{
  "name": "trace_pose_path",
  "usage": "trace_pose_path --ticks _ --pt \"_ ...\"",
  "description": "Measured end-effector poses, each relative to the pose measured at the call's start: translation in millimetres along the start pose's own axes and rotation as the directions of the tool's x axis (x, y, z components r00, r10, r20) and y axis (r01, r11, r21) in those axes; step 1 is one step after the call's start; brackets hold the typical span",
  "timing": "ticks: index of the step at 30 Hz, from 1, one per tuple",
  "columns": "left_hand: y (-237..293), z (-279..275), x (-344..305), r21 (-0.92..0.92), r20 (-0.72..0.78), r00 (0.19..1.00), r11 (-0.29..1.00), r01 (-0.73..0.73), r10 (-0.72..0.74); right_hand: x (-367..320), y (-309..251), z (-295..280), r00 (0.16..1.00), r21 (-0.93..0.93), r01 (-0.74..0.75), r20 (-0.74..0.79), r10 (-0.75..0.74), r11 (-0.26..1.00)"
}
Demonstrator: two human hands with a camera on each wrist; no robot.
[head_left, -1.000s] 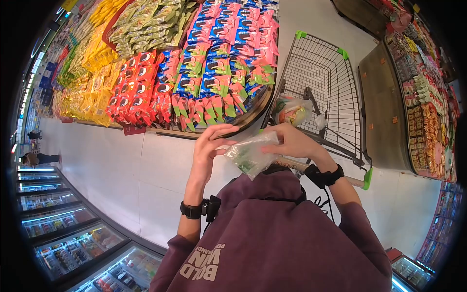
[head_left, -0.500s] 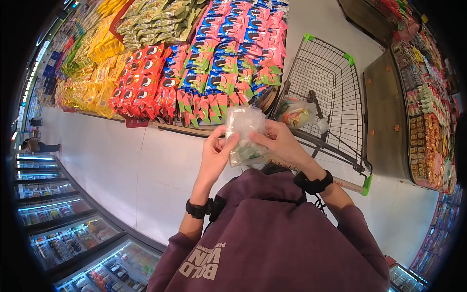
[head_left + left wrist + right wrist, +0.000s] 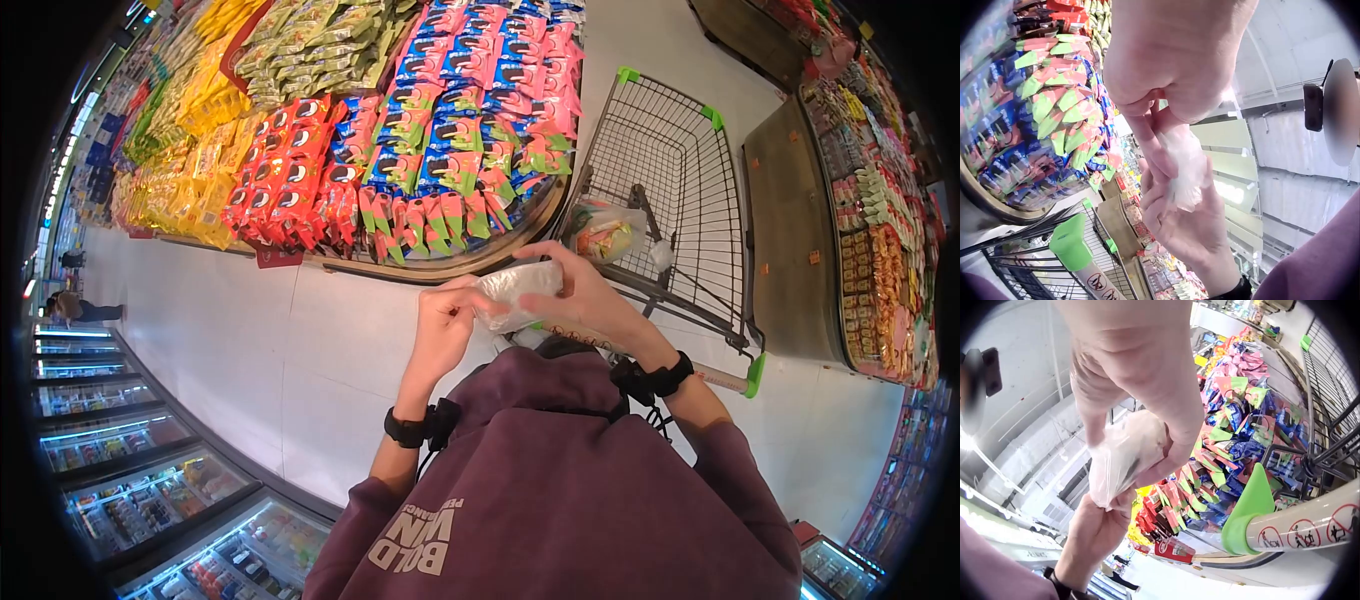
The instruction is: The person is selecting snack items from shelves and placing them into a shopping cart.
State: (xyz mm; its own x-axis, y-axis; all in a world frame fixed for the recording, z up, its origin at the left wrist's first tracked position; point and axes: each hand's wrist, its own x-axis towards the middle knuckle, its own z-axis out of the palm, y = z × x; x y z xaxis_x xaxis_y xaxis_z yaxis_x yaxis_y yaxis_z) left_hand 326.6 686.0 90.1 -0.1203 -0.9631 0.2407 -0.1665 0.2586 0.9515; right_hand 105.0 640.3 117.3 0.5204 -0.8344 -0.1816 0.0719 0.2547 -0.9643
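A clear, whitish plastic bag (image 3: 512, 290) is bunched into a small bundle between both hands, in front of the chest. At its left side the left hand (image 3: 442, 328) pinches the plastic with curled fingers. The right hand (image 3: 590, 298) grips the other end, its thumb on the near side and its fingers over the far side. In the right wrist view, a dark patch shows through the bag (image 3: 1125, 453). The left wrist view has the crumpled bag (image 3: 1184, 169) between the fingers of both hands.
A shopping cart (image 3: 680, 170) with green corners stands ahead to the right, with a bag of produce (image 3: 608, 238) inside. Snack packets (image 3: 450, 165) are heaped on a display at the front. Freezers (image 3: 150, 490) line the left; another display (image 3: 795, 240) stands right.
The bag went from tilted, with green contents showing, to upright and spread flat, and is now folded into a smaller bundle. Both hands have shifted their grips on it.
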Motion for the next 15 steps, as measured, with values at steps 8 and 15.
trace_pose_path --ticks 8,15 --pt "8 12 0 -0.288 0.051 0.974 0.931 0.226 -0.221 -4 -2 -4 0.997 -0.234 0.055 0.057 -0.043 0.971" --pt "11 32 10 -0.218 -0.076 0.977 0.96 0.177 -0.198 -11 -6 -21 0.993 -0.326 0.1 0.099 -0.071 0.94"
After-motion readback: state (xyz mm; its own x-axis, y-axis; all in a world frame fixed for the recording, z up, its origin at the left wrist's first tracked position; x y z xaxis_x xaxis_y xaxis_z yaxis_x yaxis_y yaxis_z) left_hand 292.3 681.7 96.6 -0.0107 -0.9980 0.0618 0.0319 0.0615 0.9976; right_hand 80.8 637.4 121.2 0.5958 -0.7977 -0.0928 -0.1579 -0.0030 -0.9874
